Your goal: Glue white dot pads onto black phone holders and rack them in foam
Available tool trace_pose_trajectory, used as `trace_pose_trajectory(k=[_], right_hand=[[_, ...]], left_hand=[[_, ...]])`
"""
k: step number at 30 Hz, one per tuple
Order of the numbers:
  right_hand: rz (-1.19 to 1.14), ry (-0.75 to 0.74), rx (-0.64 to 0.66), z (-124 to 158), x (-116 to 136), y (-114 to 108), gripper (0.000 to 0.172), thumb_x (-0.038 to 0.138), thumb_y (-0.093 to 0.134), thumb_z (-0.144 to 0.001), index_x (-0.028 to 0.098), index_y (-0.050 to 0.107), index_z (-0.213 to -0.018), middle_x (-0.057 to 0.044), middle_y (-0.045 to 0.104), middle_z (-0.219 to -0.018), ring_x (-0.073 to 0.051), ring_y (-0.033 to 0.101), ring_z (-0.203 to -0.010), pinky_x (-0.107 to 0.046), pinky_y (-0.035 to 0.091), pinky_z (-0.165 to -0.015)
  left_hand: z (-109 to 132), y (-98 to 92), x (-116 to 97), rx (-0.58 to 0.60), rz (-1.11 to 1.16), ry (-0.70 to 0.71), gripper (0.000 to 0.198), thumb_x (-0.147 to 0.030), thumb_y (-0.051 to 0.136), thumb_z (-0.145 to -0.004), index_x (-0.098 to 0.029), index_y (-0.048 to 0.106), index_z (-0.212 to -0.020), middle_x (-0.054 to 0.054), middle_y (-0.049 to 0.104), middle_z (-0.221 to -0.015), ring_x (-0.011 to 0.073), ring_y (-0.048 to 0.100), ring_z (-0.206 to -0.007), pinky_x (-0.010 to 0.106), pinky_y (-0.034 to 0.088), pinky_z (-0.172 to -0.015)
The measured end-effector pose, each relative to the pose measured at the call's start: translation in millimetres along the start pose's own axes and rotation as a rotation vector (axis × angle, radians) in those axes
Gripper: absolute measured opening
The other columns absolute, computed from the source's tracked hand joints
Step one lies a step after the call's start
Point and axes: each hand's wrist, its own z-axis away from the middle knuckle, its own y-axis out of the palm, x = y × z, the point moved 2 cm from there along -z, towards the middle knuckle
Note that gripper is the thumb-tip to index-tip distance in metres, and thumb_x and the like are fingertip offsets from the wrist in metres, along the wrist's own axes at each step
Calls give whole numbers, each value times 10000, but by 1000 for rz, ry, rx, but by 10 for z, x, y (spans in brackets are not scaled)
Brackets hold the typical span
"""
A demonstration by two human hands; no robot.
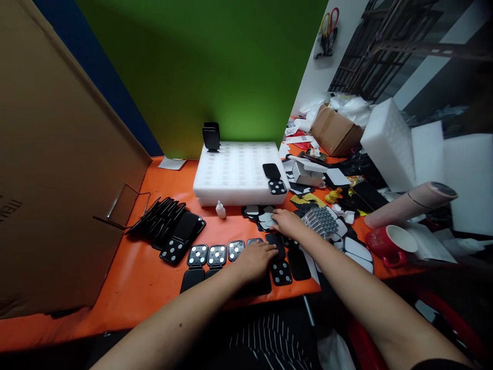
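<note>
My left hand lies palm down over a row of black hinged square cases, fingers stretched onto the dark flap of one case. Below that flap, the case's other half shows several silver dots. My right hand reaches to a small pile of grey rounded-square pieces, thumb and fingers apart at its right edge. Whether it touches a piece is hard to make out. To the left, unfolded cases show dotted inner faces. A black case lies right of my left hand.
A heap of black cases lies left. A white foam block bears two cases; a small white dropper bottle stands before it. On the right are a red mug, a pink flask and clutter. A large cardboard box borders the left.
</note>
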Motion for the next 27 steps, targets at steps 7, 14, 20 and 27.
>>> trace_pose_trajectory(k=[7,14,20,27], right_hand=[[46,-18,63,13,74,-102,267,347,510,-791,160,582,-968,-108,639,-909,-242,581,-869,-300,401,-730],[-26,173,-105,437,116,-275,292,263,335,-871,154,603,-910,-121,579,-952,-212,532,-906,-281,372,-752],[-972,448,-63,1242,67,241,274,452,415,-796,194,504,-779,-3,565,-661,-146,539,-595,-257,402,-568],[-1323,534,93,1448,282,824,290,473,467,-748,185,462,-712,33,532,-571,-86,431,-443,-198,286,-421]], left_hand=[[-32,16,-1,57,-67,29,408,-214,387,-830,-187,445,-1233,45,452,-1298,223,381,-1193,410,251,-988],[-24,-9,-12,79,-102,39,410,-207,378,-841,-189,434,-1247,53,444,-1304,223,383,-1191,401,235,-988],[-66,-28,17,84,-85,40,374,-206,373,-847,-211,484,-1205,42,475,-1276,222,444,-1129,373,276,-956],[-84,-38,-13,97,-65,32,372,-218,399,-839,-183,487,-1199,62,473,-1271,239,422,-1147,386,272,-960]])
